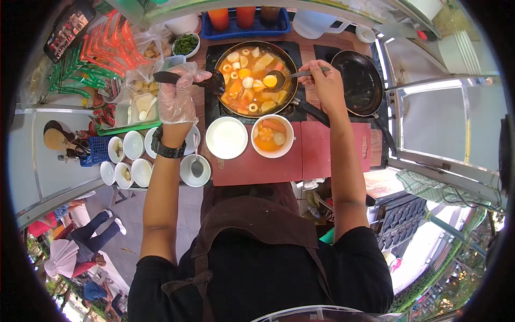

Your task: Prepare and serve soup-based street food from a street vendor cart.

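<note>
My left hand [179, 94], in a clear plastic glove, grips a black ladle [216, 83] whose dark head rests at the left rim of a frying pan [295, 82]. Orange broth [241, 94] in the pan holds balls, ring-shaped pieces and cut chunks. From the right, my bare right hand [326, 86] pinches the handle of a spoon [281, 78]. A yellow ball [270, 81] sits in that spoon, low over the broth. Nearer to me stands a white bowl [272, 152] with broth and several pieces in it. Left of it is a round white container or lid [226, 138].
Red cutting boards [257, 171] lie along the front edge. A second black pan [357, 82] is at right. Small white bowls [133, 145] stand at left, one holding a spoon [196, 167]. Behind are a blue basket [245, 33] and a bowl of greens [186, 44].
</note>
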A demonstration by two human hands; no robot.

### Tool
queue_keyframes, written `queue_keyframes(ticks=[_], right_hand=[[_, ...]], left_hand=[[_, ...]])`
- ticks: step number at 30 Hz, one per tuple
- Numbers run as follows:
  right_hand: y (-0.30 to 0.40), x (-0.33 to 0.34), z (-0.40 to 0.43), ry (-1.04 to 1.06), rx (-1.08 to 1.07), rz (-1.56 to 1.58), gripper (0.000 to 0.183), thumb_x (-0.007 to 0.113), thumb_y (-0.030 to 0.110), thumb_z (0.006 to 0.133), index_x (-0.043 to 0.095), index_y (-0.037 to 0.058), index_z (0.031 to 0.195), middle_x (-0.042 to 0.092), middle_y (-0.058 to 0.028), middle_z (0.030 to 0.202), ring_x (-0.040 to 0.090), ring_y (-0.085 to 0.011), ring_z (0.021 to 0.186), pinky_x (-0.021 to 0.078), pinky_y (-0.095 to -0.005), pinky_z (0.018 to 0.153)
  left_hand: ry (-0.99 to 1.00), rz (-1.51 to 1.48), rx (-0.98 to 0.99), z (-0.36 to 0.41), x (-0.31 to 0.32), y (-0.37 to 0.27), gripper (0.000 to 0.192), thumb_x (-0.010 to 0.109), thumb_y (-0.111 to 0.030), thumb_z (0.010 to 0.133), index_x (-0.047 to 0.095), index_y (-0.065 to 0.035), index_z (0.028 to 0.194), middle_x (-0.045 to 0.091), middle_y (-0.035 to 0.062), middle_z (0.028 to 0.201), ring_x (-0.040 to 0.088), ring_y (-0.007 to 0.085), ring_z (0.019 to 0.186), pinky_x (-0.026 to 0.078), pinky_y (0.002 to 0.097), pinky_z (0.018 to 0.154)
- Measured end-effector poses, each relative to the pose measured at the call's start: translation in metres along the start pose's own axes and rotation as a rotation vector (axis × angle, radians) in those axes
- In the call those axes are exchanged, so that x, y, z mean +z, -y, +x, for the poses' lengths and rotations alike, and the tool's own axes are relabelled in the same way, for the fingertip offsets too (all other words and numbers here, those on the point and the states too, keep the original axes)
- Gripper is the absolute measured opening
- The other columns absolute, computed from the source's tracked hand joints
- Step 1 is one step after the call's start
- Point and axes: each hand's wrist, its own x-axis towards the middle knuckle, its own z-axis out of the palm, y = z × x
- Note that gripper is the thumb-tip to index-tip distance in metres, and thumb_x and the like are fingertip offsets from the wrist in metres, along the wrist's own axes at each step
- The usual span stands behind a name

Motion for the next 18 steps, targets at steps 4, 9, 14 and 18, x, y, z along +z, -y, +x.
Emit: queue_keyframes(ticks=[4,9,14,18], right_hand=[[0.002,0.002,0.000,-0.002,0.009,-0.053,0.028,0.054,0.021,0.105,0.068,-0.0026,0.099,0.071,-0.0089,0.092,0.071,-0.0141,0.076,0.0545,-0.0256,0.070],[0.003,0.011,-0.006,0.009,-0.005,-0.054,0.028,0.054,0.021,0.105,0.068,-0.0022,0.097,0.072,-0.0089,0.092,0.071,-0.0143,0.076,0.0545,-0.0260,0.069],[0.006,0.028,-0.011,0.091,0.011,-0.174,0.026,0.055,0.020,0.104,0.068,-0.0009,0.096,0.073,-0.0089,0.090,0.072,-0.0133,0.074,0.0546,-0.0260,0.067],[0.004,0.036,-0.017,0.142,-0.057,-0.251,0.026,0.057,0.021,0.104,0.069,-0.0006,0.097,0.073,-0.0092,0.087,0.073,-0.0139,0.075,0.0555,-0.0262,0.066]], left_hand=[[0.009,0.052,-0.012,-0.004,0.002,-0.002,0.015,0.058,-0.019,0.104,0.055,-0.0054,0.107,0.059,0.0083,0.099,0.062,0.0202,0.094,0.055,0.0477,0.095],[-0.015,0.034,-0.057,-0.009,0.004,0.001,0.010,0.057,-0.016,0.103,0.056,-0.0065,0.104,0.065,0.0106,0.093,0.068,0.0299,0.096,0.042,0.0527,0.109],[-0.022,0.024,-0.074,-0.011,0.009,0.001,0.010,0.058,-0.017,0.103,0.056,-0.0070,0.103,0.066,0.0093,0.093,0.070,0.0296,0.094,0.033,0.0538,0.117],[0.036,0.048,-0.058,-0.014,0.012,-0.003,0.014,0.057,-0.017,0.105,0.055,-0.0036,0.110,0.058,0.0071,0.100,0.062,0.0195,0.096,0.054,0.0444,0.097]])
